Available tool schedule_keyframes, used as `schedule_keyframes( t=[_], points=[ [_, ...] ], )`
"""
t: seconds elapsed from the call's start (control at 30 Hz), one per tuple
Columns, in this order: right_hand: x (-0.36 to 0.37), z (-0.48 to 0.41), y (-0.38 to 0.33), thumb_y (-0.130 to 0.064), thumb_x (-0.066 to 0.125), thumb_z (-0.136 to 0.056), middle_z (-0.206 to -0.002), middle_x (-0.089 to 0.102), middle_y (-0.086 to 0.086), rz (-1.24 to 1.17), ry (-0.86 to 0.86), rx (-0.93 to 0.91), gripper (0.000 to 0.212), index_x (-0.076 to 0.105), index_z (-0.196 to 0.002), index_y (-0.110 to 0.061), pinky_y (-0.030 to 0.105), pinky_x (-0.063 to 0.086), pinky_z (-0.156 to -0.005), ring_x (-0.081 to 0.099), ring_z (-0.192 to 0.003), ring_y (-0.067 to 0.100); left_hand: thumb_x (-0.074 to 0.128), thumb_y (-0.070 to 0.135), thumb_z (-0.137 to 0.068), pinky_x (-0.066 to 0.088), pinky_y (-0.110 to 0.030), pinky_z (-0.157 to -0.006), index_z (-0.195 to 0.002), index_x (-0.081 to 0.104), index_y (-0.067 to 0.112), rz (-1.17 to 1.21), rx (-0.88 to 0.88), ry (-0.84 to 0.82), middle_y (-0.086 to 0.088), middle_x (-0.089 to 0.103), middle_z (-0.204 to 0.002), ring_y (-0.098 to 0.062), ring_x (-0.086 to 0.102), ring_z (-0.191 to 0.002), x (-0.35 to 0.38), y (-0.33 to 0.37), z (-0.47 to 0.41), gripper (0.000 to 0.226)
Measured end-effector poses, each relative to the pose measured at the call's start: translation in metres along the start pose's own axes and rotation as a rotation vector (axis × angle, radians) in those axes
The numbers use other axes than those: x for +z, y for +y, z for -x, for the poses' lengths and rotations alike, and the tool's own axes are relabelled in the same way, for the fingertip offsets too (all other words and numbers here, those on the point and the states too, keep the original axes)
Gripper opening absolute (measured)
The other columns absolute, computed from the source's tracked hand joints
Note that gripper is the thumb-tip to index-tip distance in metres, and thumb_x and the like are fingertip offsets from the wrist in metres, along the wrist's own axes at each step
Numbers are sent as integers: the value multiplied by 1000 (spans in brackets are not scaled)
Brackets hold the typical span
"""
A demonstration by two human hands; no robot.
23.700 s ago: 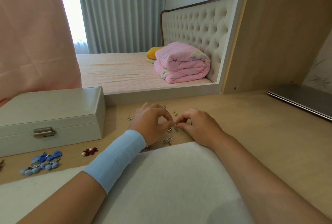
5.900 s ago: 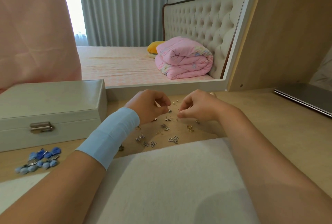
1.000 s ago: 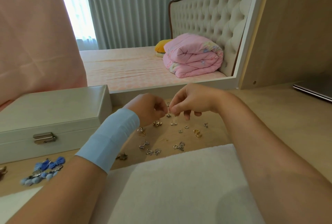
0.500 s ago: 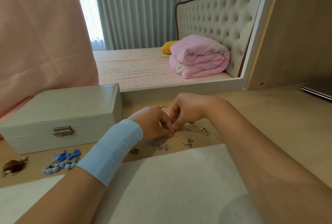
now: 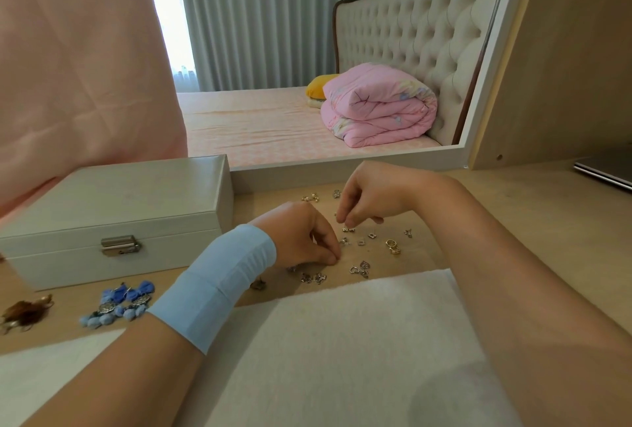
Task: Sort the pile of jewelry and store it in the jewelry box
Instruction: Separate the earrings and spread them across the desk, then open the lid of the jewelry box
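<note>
Thumb and forefinger of the left hand [image 5: 301,235] are pressed tip to tip against the table [image 5: 513,194], the other fingers curled under. Whether a piece is caught between the tips cannot be told. The fingers [image 5: 344,219] of the right hand [image 5: 372,197] are bunched and point down, just above a small stud [image 5: 349,229]; whether they touch it or pinch it also cannot be told. Around both hands the small pieces lie loose on the wood: gold rings [image 5: 393,246] to the right, hearts [image 5: 360,267] near the cloth [image 5: 342,341], a silver pair [image 5: 313,277] below the left hand, a pearl pair [image 5: 310,198] at the far edge. Blue earrings [image 5: 118,303] lie well apart to the left, in front of the box [image 5: 113,218], whose lid is down and whose latch [image 5: 119,246] appears fastened. A pale blue wristband [image 5: 219,283] wraps the left wrist. Judged from this layout, the step in hand is sorting, matching like with like, and storing has not begun. The next move calls for a fine fingertip pinch on one tiny piece, a clean lift that does not scatter its neighbours, and setting it beside its mate. The box must be unlatched before anything goes in.
</note>
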State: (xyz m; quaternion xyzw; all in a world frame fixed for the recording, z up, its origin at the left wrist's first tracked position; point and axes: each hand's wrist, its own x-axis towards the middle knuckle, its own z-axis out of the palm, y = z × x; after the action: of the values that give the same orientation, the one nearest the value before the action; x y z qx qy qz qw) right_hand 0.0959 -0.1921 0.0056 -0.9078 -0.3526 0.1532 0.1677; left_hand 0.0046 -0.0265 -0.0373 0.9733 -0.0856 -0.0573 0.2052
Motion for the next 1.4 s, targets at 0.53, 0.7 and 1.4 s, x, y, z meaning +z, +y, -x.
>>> schedule_keyframes(
  t=[0.53,0.7,1.4],
  points=[
    [16,-4,-42,-17,73,-87,-89,72,-15,-179,253,-152,17,79,-88,-33,17,55,-64,64,-69,-2,68,28,-90,47,-22,-82,-93,71,38,-16,-42,497,21,63,-91,-1,59,-86,-62,-30,53,11],
    [34,-2,-86,-17,68,-89,-102,69,-13,-251,336,-285,24,75,-106,-32,13,39,-64,51,-60,-19,66,34,-91,42,-25,-81,-102,68,39,-98,-184,524,15,57,-108,-5,56,-95,-79,-64,101,12],
    [127,-41,-216,-34,42,-108,-167,22,-5,263,352,-325,49,27,-154,-45,65,6,-119,15,-154,20,53,52,-86,44,-24,-56,-77,69,29,-85,-816,785,10,63,-67,-11,58,-64,-39,-109,192,30]
  ],
)
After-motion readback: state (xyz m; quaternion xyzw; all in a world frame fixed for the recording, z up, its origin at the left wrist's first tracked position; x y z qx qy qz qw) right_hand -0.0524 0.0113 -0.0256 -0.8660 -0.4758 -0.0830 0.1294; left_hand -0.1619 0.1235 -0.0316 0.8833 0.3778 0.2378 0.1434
